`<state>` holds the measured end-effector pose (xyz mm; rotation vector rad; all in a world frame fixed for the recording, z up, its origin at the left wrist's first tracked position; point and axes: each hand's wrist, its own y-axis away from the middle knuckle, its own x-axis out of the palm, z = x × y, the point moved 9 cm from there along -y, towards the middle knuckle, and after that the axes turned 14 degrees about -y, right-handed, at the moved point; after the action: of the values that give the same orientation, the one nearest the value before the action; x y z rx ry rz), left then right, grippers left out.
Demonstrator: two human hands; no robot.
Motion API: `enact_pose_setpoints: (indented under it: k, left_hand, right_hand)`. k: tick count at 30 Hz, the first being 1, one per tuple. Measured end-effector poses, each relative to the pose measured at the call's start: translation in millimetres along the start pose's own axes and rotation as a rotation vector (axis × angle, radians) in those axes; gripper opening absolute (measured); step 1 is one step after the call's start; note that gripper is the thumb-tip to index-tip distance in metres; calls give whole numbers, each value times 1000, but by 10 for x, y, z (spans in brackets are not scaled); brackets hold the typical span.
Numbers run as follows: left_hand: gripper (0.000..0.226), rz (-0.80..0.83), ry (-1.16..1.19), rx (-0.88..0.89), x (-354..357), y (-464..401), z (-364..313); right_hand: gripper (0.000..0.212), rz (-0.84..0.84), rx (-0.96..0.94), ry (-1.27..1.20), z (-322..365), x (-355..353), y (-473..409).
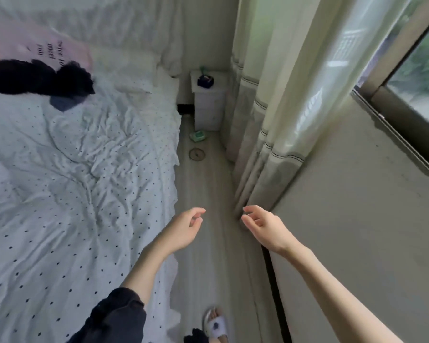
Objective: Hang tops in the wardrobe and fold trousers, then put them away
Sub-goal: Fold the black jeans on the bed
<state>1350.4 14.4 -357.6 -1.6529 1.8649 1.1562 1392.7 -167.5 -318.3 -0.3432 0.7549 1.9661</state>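
**Op:** While I look down through the head camera, both hands hang out in front of me over the strip of floor [208, 194] between the bed [72, 181] and the wall. The left hand [183, 229] has its fingers loosely curled and holds nothing. The right hand [260, 226] is the same, relaxed and empty, just beside the curtain [270, 107].

**Desk:** Where are the clothes?

**Op:** On the bed, far from both hands. A black garment [35, 78] lies bunched near the top left, on the dotted sheet. A pink top [35, 43] with dark lettering lies just behind it, touching it. A bit of blue-grey fabric [65, 102] sticks out from under the black one. I cannot tell which piece is trousers.

**Desk:** Anything else in view?

**Op:** A white nightstand [208, 105] at the far end of the floor strip, with a small dark object on top. A green packet [198, 136] lies on the floor in front of it. My foot in a white slipper [216, 325] shows at the bottom edge. The window [419, 70] is upper right.
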Motion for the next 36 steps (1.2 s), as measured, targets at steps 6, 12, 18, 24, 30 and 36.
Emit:
enact_pose_setpoints:
  k: [6, 12, 18, 24, 30, 36]
  left_hand:
    - [34, -123, 76, -146, -745, -841, 385]
    - [33, -237, 92, -307, -1443, -1709, 976]
    - [33, -321, 142, -439, -2186, -2855, 1345]
    - [34, -442, 170, -563, -3202, -3584, 1819]
    - [34, -527, 171, -690, -3865, -4090, 2506]
    - [34, -551, 190, -812, -4490, -4668, 3359]
  right_hand:
    - [33, 91, -137, 33, 697, -87, -1376]
    - [27, 226, -257, 106, 1364, 172, -2761]
    - [26, 296, -338, 68, 2157, 68, -4419]
    - [29, 438, -431, 67, 3251, 264, -5801]
    - [31, 645, -533, 161, 4040, 1058, -6775]
    - [34, 753, -578, 215, 4827, 1832, -7764]
